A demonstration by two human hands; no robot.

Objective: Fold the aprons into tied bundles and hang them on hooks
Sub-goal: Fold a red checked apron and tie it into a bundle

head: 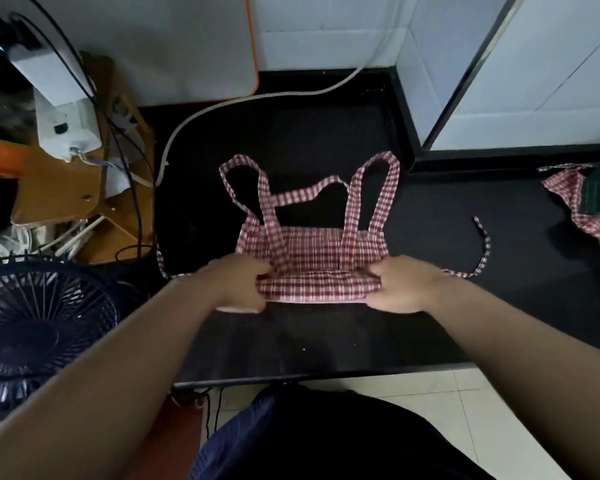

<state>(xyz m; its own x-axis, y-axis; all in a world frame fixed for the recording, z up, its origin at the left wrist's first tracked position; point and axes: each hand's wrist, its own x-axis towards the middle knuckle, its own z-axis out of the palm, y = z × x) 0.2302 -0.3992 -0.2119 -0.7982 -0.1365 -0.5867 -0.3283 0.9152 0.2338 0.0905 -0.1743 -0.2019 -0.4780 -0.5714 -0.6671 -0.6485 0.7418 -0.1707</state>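
Observation:
A red-and-white checked apron [312, 249] lies folded into a narrow band on the black counter [326, 334], its neck and shoulder straps looped toward the wall. My left hand [238, 284] grips the left end of the folded near edge. At the right end of that edge, my right hand [400, 287] grips the cloth the same way. One waist tie [484, 251] trails in a curve to the right, another hangs off the left side. More checked aprons [582, 206] lie heaped at the far right of the counter.
A black fan [39, 323] stands at the left. Behind it are a wooden stand [66, 188] with a white device and cables. A white hose [243, 102] curves across the back of the counter. White tiled walls rise behind, and a dark green cloth sits on the heap.

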